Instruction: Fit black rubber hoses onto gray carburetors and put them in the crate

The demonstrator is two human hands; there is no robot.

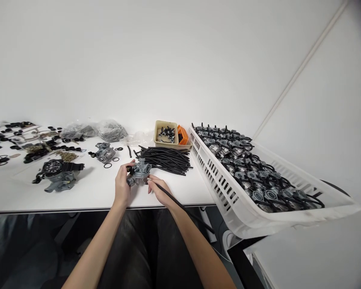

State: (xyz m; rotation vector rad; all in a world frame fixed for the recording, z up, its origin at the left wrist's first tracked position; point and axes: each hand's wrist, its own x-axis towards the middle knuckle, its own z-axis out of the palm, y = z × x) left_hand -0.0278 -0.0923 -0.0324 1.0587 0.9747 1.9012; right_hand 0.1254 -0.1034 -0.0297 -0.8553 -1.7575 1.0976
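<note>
Near the front edge of the white table, my left hand (122, 182) is closed around a grey metal carburetor (141, 169) and holds it just above the surface. My right hand (160, 190) pinches the end of a black rubber hose (174, 199) against the carburetor's lower right side. The hose runs back over my right wrist and hangs past the table edge. Whether its end sits on a fitting is hidden by my fingers. Just behind the carburetor lies a pile of black hoses (165, 159).
A white basket (216, 188) of carburetors with hoses stands at the right. Behind the hoses are a beige tray (166, 123) of small parts and an orange basket (184, 133). Leftward lie another carburetor (106, 153), a watch (53, 167) on a carburetor body, and bagged parts (110, 130).
</note>
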